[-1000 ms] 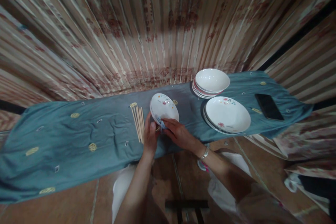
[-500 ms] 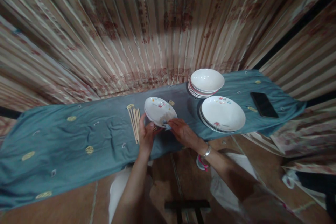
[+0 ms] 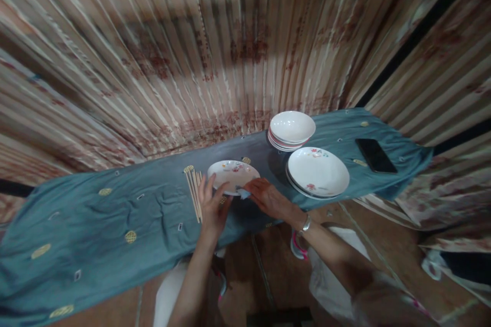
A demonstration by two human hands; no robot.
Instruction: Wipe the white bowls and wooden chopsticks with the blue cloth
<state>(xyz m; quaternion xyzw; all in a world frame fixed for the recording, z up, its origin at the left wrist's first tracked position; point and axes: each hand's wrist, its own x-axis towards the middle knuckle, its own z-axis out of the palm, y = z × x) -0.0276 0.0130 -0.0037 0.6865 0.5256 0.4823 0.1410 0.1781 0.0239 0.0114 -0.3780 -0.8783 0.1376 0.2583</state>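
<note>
A white plate with a floral rim [image 3: 232, 173] is between my two hands, over the middle of the cloth-covered table. My left hand [image 3: 213, 204] is at the plate's left and near edge, with its fingers spread around the rim. My right hand [image 3: 266, 196] pinches a small light-blue cloth [image 3: 243, 192] against the right near rim. Just left of my left hand lie several wooden chopsticks [image 3: 194, 194], side by side on the table.
A stack of flowered plates [image 3: 319, 171] stands right of my hands, with a stack of white bowls [image 3: 292, 126] behind it. A black phone [image 3: 376, 156] lies farther right. The table has a blue-green cloth [image 3: 99, 219]; a pleated curtain [image 3: 230, 51] hangs behind.
The plate has turned to a flatter angle. My left hand's fingers have spread and shifted up along its near left rim. My right hand keeps the cloth at the rim. The view has shifted slightly.
</note>
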